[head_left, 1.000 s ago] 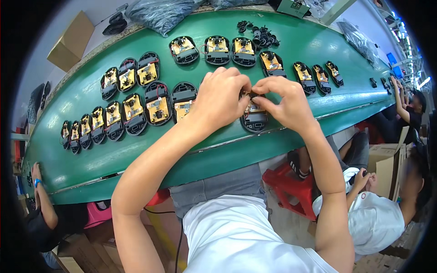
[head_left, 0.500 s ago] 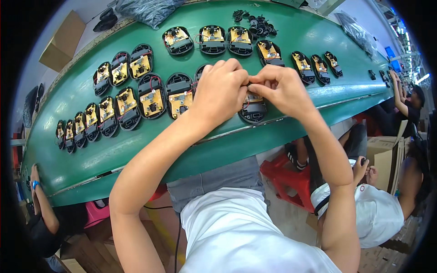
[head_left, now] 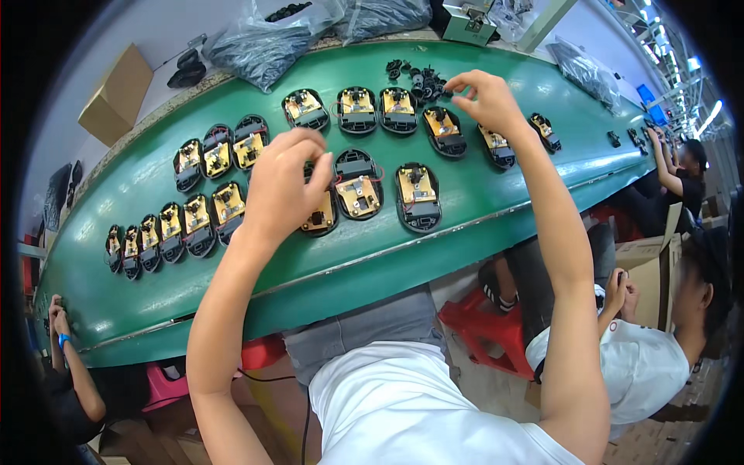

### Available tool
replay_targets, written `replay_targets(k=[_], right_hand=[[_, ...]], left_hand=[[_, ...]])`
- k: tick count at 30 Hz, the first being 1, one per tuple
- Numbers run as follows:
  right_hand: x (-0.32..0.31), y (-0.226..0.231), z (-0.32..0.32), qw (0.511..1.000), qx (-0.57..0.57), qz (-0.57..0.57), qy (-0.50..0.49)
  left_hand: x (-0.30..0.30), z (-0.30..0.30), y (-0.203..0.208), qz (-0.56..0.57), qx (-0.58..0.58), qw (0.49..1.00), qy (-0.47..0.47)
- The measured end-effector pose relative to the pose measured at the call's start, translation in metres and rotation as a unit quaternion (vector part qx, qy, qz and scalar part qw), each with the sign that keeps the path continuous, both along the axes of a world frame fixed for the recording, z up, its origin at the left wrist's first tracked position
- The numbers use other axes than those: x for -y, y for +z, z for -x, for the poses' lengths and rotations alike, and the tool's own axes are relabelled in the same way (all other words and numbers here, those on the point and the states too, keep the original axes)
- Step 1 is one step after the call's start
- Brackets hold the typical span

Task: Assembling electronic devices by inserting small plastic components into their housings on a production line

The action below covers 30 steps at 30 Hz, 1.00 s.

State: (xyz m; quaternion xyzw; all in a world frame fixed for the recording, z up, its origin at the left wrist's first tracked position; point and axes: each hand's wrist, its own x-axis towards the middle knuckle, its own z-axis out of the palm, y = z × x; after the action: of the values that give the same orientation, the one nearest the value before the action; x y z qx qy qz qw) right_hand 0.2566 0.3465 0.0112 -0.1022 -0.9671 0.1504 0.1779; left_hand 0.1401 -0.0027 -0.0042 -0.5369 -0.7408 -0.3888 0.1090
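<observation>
In the middle of the bench, my left hand point(head_left: 285, 186) hovers over a row of open mouse bases, its fingers loosely curled and slightly blurred. A gap shows between its thumb and fingers, with nothing visible in it. Farther off, my right hand point(head_left: 490, 101) reaches to a pile of small black parts point(head_left: 425, 85), its thumb and fingers apart at the pile's right edge. The nearest mouse base point(head_left: 418, 198) is a black oval shell with a tan circuit board. Another mouse base point(head_left: 359, 186), with red wires, sits to its left. My left hand partly covers others behind it.
Several more mouse bases point(head_left: 172, 231) line the green bench point(head_left: 256, 318) on the left. Plastic bags point(head_left: 263, 46) and a grey-green metal box point(head_left: 467, 22) stand along the back. A co-worker in white point(head_left: 643, 360) sits at the right, beside a red stool point(head_left: 484, 333).
My hands have parted from above the near mouse base, which now lies uncovered. The left went left; the right moved away to the black parts. The view has shifted slightly.
</observation>
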Motion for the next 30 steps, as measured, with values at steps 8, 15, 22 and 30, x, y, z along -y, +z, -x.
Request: replay_targets(k=[8, 15, 22, 30], right_hand=[[0.007, -0.007, 0.034, 0.990, 0.089, -0.056, -0.090], [0.020, 0.011, 0.013, 0.996, -0.043, 0.035, -0.075], [0.111, 0.025, -0.008, 0.976, -0.063, 0.206, 0.046], [0.135, 0.018, -0.042, 0.961, -0.073, 0.261, 0.058]], left_hand=[[0.011, 0.010, -0.002, 0.002, 0.062, 0.995, 0.076], [0.007, 0.020, -0.001, 0.005, 0.056, 0.998, -0.029], [0.011, -0.002, -0.003, 0.221, 0.004, 0.969, -0.111], [-0.012, -0.030, 0.017, 0.274, -0.125, 0.954, 0.003]])
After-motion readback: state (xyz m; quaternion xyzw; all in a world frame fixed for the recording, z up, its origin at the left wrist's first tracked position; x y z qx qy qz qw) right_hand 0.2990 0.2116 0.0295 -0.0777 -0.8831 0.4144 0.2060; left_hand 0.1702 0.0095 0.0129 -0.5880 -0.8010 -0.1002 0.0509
